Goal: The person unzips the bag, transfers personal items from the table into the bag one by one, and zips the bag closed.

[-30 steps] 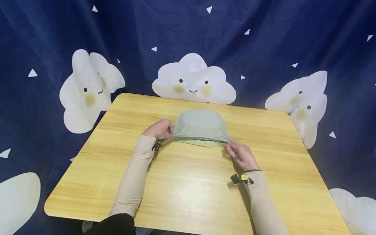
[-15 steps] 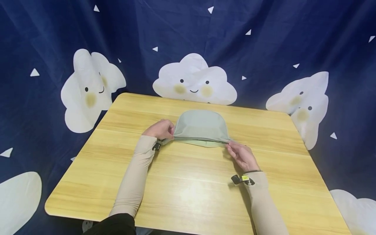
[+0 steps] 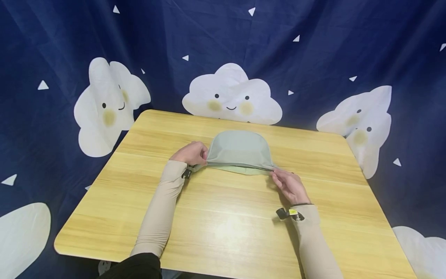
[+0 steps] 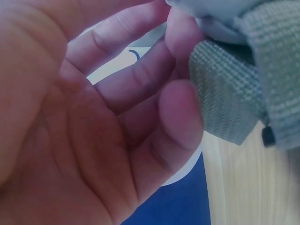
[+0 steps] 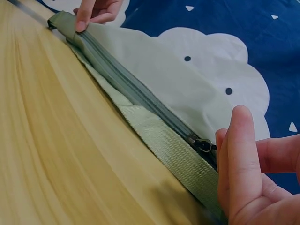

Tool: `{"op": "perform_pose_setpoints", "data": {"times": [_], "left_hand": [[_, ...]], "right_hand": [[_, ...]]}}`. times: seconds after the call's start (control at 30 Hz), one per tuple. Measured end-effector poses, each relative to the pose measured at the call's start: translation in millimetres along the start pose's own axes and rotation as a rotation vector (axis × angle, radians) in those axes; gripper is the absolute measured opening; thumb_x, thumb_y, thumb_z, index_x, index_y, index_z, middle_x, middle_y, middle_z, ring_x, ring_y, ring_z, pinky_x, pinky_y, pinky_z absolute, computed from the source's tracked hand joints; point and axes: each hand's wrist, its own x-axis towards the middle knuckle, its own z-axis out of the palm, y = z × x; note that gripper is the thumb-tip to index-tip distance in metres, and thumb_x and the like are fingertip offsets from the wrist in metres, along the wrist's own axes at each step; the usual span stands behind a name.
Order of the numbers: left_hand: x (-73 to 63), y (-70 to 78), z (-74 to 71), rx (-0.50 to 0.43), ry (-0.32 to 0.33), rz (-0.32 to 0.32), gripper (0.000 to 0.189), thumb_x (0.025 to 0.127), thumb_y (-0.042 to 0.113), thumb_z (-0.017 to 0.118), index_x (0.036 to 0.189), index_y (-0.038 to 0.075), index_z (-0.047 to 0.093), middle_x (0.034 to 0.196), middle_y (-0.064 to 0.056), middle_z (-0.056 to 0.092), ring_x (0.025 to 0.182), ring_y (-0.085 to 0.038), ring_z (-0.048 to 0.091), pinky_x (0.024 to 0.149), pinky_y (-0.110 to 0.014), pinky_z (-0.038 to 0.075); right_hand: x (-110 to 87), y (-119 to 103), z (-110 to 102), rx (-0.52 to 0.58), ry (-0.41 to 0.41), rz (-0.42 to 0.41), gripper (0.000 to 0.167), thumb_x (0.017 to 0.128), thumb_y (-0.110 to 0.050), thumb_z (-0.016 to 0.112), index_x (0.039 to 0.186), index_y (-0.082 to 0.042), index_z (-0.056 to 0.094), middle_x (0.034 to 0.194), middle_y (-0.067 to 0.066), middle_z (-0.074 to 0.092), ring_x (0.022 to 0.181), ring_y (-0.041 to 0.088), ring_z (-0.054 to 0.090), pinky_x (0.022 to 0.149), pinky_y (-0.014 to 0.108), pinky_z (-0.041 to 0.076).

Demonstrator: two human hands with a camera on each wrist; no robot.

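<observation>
A pale grey-green zippered bag [image 3: 239,147] stands on the table with its rounded panel at the back and its zipper [image 5: 136,93] along the near edge. My left hand [image 3: 191,153] pinches the bag's left end; in the left wrist view a woven strap [image 4: 225,93] hangs beside the fingers [image 4: 180,112]. At the right end, my right hand [image 3: 289,185] has its fingertips at the zipper. A dark zipper slider [image 5: 204,144] shows there in the right wrist view, its pull running in among my right fingers [image 5: 243,154], which partly hide it.
The bag rests toward the back of a wood-grain table [image 3: 216,217] with rounded corners. Behind the table hangs a dark blue curtain [image 3: 156,35] printed with white clouds and small triangles. A black camera [image 3: 283,213] is strapped at my right wrist.
My right hand has shifted slightly to the right along the bag's edge. The left hand keeps its hold on the left end, and the bag stays in place.
</observation>
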Motion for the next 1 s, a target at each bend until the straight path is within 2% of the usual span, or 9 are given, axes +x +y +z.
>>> {"op": "perform_pose_setpoints", "data": {"times": [0.47,1.0], "left_hand": [[-3.4,0.9,-1.9,0.0,0.0,-0.017,0.025,0.081,0.009,0.082,0.067,0.014,0.062,0.072,0.003,0.058,0.067,-0.014,0.052,0.065,-0.027,0.043],[-0.3,0.9,0.3,0.003,-0.001,-0.018,0.024,0.081,0.011,0.084,0.068,0.015,0.063,0.071,0.003,0.06,0.067,-0.014,0.054,0.066,-0.027,0.045]], "right_hand": [[-1.0,-1,-3,0.01,0.004,0.011,0.024,0.101,0.007,0.053,0.101,-0.002,0.075,0.102,0.008,0.073,0.09,0.012,0.074,0.088,0.018,0.058],[-6.2,-3,-11,-0.001,0.028,0.004,0.025,0.101,0.006,0.053,0.098,-0.003,0.076,0.101,0.007,0.073,0.092,0.011,0.074,0.087,0.017,0.057]]}}
